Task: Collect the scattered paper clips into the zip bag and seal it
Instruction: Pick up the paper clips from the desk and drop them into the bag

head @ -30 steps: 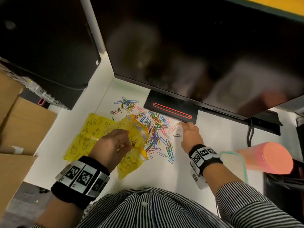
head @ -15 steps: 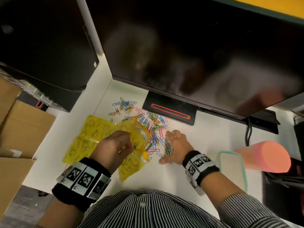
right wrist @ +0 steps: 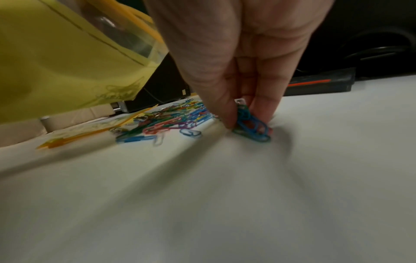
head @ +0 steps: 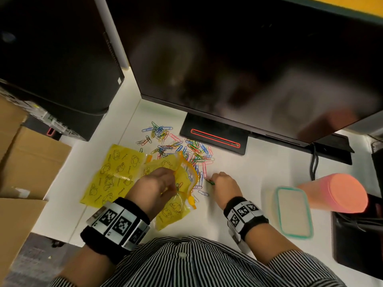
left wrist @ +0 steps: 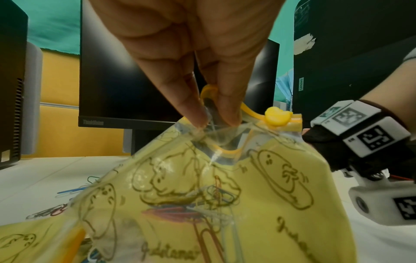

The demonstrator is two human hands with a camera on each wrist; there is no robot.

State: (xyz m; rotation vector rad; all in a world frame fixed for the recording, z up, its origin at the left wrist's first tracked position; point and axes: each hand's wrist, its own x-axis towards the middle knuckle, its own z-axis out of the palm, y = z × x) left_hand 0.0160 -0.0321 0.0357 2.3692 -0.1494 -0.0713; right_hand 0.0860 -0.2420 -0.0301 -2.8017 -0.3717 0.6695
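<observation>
My left hand (head: 154, 186) pinches the open top edge of a yellow zip bag (head: 182, 183) printed with cartoon figures and holds it up off the white desk (head: 248, 183). In the left wrist view the left hand (left wrist: 213, 119) has thumb and finger on the clear strip by the bag's yellow slider (left wrist: 278, 118), and a few clips show through the bag (left wrist: 202, 204). Coloured paper clips (head: 186, 150) lie scattered just beyond the bag. My right hand (head: 215, 180) pinches a small bunch of blue and green clips (right wrist: 249, 124) against the desk, right of the bag.
A second yellow bag (head: 116, 172) lies flat to the left. A large monitor (head: 248, 59) overhangs the clips, its black base (head: 215, 138) behind them. A teal-rimmed container (head: 293, 212) and a pink cup (head: 335, 193) lie at right, cardboard boxes (head: 24, 162) beyond the left edge.
My right hand swept back from the monitor base across the clip pile toward me and now pinches a bunch of clips. The left hand kept hold of the bag.
</observation>
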